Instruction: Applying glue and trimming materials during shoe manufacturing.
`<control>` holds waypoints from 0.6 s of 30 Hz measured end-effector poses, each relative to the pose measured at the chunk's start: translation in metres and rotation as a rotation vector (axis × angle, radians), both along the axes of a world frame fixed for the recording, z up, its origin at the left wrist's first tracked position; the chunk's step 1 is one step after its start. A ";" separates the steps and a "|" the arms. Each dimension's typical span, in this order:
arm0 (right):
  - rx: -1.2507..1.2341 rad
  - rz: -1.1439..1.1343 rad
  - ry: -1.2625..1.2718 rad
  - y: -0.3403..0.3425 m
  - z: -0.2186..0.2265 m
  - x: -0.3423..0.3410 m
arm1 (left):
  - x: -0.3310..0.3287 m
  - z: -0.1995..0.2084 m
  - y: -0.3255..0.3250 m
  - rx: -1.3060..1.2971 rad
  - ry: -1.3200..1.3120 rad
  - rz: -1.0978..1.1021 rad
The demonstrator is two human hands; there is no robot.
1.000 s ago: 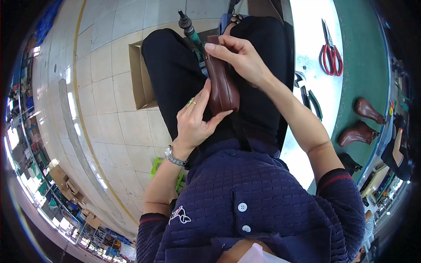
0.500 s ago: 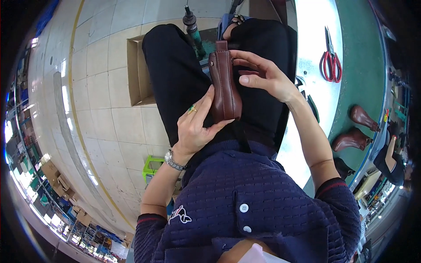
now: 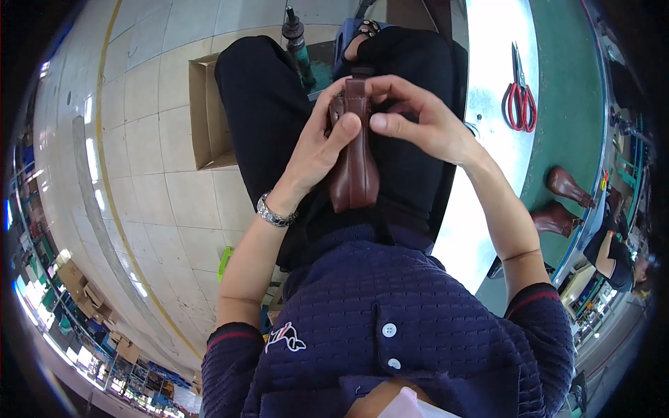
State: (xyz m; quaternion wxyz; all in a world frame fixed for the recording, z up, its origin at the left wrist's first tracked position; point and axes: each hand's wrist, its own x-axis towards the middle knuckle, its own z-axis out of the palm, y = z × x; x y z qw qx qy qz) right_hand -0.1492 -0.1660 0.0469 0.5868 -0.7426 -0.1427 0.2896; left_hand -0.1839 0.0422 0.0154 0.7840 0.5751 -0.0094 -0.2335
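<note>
A brown leather boot (image 3: 354,182) lies over my lap, its rounded toe end toward me and its top with a pull tab away from me. My left hand (image 3: 319,146) is closed on the boot's left side near the top, thumb on the leather and fingers behind it. On the other side my right hand (image 3: 426,127) grips the top edge by the tab, with its thumb against the boot. The fingertips of both hands are partly hidden by the leather.
Red-handled scissors (image 3: 518,90) lie on the shiny metal tabletop (image 3: 481,202) to my right. Brown boots (image 3: 570,185) stand on the green surface (image 3: 568,90) beyond. A cardboard box (image 3: 201,132) and a green metal post (image 3: 300,52) are past my left leg. Another person (image 3: 605,258) sits far right.
My left hand has moved from the boot's toe end up to its top. The boot's toe end has swung slightly toward me. My right hand stays near the top edge.
</note>
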 end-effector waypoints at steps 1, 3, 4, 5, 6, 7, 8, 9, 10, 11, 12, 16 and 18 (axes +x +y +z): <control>0.039 -0.099 -0.100 0.006 0.003 0.001 | -0.001 0.000 -0.001 -0.027 0.017 -0.021; 0.028 -0.028 -0.036 0.009 0.017 0.008 | -0.005 0.002 -0.003 -0.025 0.037 -0.041; 0.023 0.051 0.022 0.011 0.022 0.010 | -0.007 0.004 -0.005 -0.017 0.052 -0.054; 0.037 -0.011 0.026 0.015 0.023 0.009 | -0.009 0.003 -0.009 -0.083 0.086 0.022; 0.032 -0.011 0.034 0.016 0.026 0.010 | -0.010 0.000 -0.012 -0.088 0.094 0.022; -0.080 -0.004 -0.076 0.019 0.031 0.012 | -0.011 -0.005 -0.013 -0.032 0.045 0.056; -0.191 0.003 -0.187 0.021 0.034 0.013 | -0.012 -0.009 -0.013 0.024 -0.005 0.089; -0.243 0.028 -0.206 0.022 0.034 0.015 | -0.013 -0.014 -0.014 0.037 -0.059 0.116; -0.246 0.026 -0.207 0.024 0.034 0.018 | -0.012 -0.015 -0.014 0.034 -0.060 0.114; -0.328 0.054 -0.255 0.027 0.036 0.022 | -0.011 -0.015 -0.013 0.000 0.003 0.121; -0.409 0.082 -0.303 0.030 0.036 0.026 | -0.010 -0.015 -0.013 -0.034 0.067 0.128; -0.257 0.019 -0.247 0.031 0.017 0.035 | 0.004 -0.010 -0.006 -0.097 0.126 0.134; -0.212 0.032 -0.171 0.028 0.009 0.028 | 0.007 -0.005 -0.010 -0.117 0.095 0.190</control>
